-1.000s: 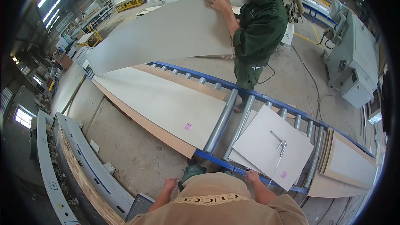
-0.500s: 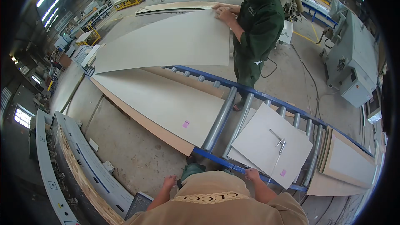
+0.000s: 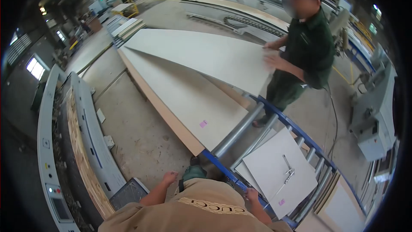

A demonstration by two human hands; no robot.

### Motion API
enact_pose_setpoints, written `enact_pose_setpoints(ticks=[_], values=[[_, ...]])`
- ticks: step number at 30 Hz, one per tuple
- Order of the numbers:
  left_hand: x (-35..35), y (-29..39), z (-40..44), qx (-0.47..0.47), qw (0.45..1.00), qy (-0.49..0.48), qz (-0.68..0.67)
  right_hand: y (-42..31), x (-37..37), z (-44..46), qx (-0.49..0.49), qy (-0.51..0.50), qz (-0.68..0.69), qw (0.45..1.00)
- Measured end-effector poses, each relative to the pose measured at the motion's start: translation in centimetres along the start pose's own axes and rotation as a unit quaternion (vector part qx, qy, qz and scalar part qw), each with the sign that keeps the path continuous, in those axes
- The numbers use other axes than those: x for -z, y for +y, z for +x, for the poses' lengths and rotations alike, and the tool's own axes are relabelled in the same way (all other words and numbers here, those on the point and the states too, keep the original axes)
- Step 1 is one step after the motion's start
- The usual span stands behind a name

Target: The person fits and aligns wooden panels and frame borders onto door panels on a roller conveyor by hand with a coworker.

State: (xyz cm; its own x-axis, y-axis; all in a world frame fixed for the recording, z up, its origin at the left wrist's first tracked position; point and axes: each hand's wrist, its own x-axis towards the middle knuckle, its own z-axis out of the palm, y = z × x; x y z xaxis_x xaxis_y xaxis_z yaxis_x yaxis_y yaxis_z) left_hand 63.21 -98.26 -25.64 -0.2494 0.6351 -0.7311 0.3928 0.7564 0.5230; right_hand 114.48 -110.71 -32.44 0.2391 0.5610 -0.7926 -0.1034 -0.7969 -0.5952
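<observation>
My left hand point(image 3: 170, 177) hangs at my side over the floor, its fingers loosely curled with nothing seen in them. My right hand point(image 3: 252, 194) is low beside the blue rail point(image 3: 223, 168) of the roller conveyor, also curled; no object shows in it, and I cannot tell if it touches the rail. Nearest it lies a white board point(image 3: 266, 163) with a metal air blow gun point(image 3: 290, 172) on top. Left of that, a large white panel point(image 3: 214, 124) with a pink label rests on the conveyor. A person in green holds another large panel point(image 3: 206, 51) by its near end, tilted above it.
Bare steel rollers point(image 3: 240, 129) lie between the panel stack and the smaller boards. More boards point(image 3: 339, 202) stand on the conveyor at right. A long machine point(image 3: 92, 146) runs along my left. A grey cabinet point(image 3: 375, 120) stands beyond the conveyor, with a cable on the floor.
My view has turned and shifted, moving the scene. The person in green has lowered the near end of the lifted panel and leans more over it. My hands stay low, fingers curled.
</observation>
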Motion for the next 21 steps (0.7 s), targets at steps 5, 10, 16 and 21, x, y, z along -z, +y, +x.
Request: enact_pose_setpoints(ticks=[5, 10, 16, 21], values=[[0.3, 0.0, 0.4, -0.017, 0.999, 0.010, 0.030, -0.8, -0.3, -0.8, -0.012, 0.014, -0.020, 1.000], [0.3, 0.1, -0.5, -0.012, 1.000, 0.013, 0.024, -2.2, -0.2, -1.0, 0.000, 0.018, -0.018, 1.000], [0.7, 0.0, -0.4, -0.004, 0.999, 0.013, 0.048, -1.7, 0.0, 0.2, -0.019, -0.002, -0.007, 1.000], [2.2, 2.1, -2.7, 0.013, 0.997, 0.034, 0.074, -2.8, -0.9, -1.1, -0.039, -0.024, -0.049, 0.998]])
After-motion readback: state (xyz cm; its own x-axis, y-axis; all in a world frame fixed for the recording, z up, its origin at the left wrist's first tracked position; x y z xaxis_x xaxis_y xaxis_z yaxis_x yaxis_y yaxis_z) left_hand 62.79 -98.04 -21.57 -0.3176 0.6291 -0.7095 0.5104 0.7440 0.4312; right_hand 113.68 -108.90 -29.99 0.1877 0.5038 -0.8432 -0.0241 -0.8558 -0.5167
